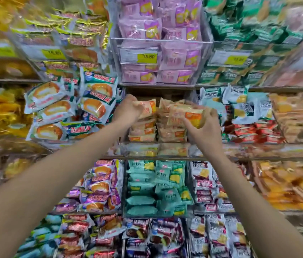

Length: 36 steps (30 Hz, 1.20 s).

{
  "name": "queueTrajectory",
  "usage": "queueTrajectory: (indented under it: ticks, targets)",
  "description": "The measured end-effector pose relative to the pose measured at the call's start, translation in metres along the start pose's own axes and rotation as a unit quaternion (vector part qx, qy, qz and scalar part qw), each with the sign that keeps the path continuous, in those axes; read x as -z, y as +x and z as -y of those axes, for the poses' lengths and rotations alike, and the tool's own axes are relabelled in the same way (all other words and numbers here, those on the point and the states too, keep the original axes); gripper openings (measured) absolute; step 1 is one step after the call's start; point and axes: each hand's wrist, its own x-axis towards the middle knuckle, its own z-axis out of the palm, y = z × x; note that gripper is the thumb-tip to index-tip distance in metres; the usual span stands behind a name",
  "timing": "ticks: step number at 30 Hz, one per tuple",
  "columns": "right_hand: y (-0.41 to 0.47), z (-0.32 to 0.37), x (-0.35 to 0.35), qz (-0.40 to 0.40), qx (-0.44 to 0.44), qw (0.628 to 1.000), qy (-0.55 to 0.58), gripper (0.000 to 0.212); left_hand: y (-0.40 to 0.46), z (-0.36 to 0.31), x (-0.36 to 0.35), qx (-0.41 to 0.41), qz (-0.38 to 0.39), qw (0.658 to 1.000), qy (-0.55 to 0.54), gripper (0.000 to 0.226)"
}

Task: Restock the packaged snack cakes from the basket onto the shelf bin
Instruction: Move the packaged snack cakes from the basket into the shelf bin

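A clear shelf bin (158, 146) in the middle of the shelving holds two stacks of pale orange snack cake packs (143, 130). My left hand (127, 109) grips one orange pack (149, 107) at the top of the left stack. My right hand (205, 130) holds another orange pack (188, 116) tilted above the right stack. Both arms reach forward into the bin. The basket is out of view.
Neighbouring bins surround this one: cream cake packs (57, 108) to the left, white and red packs (240, 108) to the right, pink packs (162, 53) above, teal packs (156, 187) below. A shelf edge (158, 85) runs just over the bin's opening.
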Motion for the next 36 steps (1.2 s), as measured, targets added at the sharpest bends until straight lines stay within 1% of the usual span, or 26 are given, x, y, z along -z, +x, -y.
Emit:
queueTrajectory:
  ticks: [2,4,5,8,10,12,13,14,15,17,18,19,21,25,29,32,36]
  targets:
    - [0.009,-0.011,-0.018,0.014,0.031,0.997,-0.071,0.036,0.022,-0.003,-0.021,-0.045,-0.018,0.995,0.09,0.021]
    - [0.015,-0.02,-0.031,0.001,0.054,0.99,-0.128,0.041,0.037,-0.006,-0.044,-0.075,-0.035,0.987,0.137,0.017]
    - [0.017,-0.023,-0.035,-0.016,0.06,0.989,-0.137,0.044,0.044,-0.007,-0.054,-0.081,-0.042,0.985,0.148,0.017]
    - [0.019,-0.029,-0.04,-0.043,0.076,0.986,-0.142,0.045,0.064,0.001,-0.068,-0.045,-0.023,0.989,0.135,0.02]
    - [0.018,-0.032,-0.041,-0.041,0.082,0.986,-0.136,0.045,0.075,0.008,-0.07,-0.018,0.006,0.996,0.089,0.023]
    - [0.018,-0.032,-0.04,-0.044,0.083,0.987,-0.131,0.045,0.083,0.015,-0.072,-0.026,0.028,0.996,0.077,0.026]
    - [0.018,-0.031,-0.04,-0.047,0.083,0.987,-0.131,0.045,0.086,0.017,-0.073,-0.043,0.033,0.993,0.108,0.027]
    - [0.017,-0.031,-0.04,-0.049,0.083,0.987,-0.131,0.045,0.088,0.02,-0.074,-0.067,0.033,0.983,0.166,0.029]
    - [0.017,-0.03,-0.041,-0.05,0.084,0.987,-0.13,0.044,0.09,0.023,-0.074,-0.095,0.034,0.966,0.24,0.031]
    - [0.017,-0.029,-0.041,-0.049,0.081,0.987,-0.13,0.044,0.093,0.024,-0.074,-0.138,0.038,0.92,0.365,0.045]
    - [0.016,-0.028,-0.041,-0.048,0.08,0.987,-0.13,0.044,0.094,0.024,-0.076,-0.151,0.041,0.906,0.394,0.053]
    - [0.016,-0.028,-0.041,-0.047,0.08,0.987,-0.13,0.044,0.095,0.022,-0.078,-0.155,0.046,0.901,0.403,0.057]
    - [0.015,-0.027,-0.04,-0.051,0.082,0.987,-0.128,0.042,0.097,0.019,-0.081,-0.145,0.066,0.908,0.388,0.06]
    - [0.015,-0.027,-0.041,-0.057,0.082,0.986,-0.133,0.042,0.1,0.018,-0.085,-0.129,0.109,0.934,0.316,0.054]
    - [0.015,-0.028,-0.043,-0.063,0.079,0.986,-0.131,0.042,0.105,0.014,-0.082,-0.14,0.1,0.922,0.346,0.048]
    - [0.015,-0.028,-0.043,-0.067,0.082,0.985,-0.137,0.042,0.106,0.011,-0.083,-0.131,0.093,0.919,0.36,0.046]
    - [0.016,-0.026,-0.042,-0.063,0.09,0.983,-0.145,0.042,0.099,0.011,-0.081,-0.086,0.107,0.942,0.307,0.042]
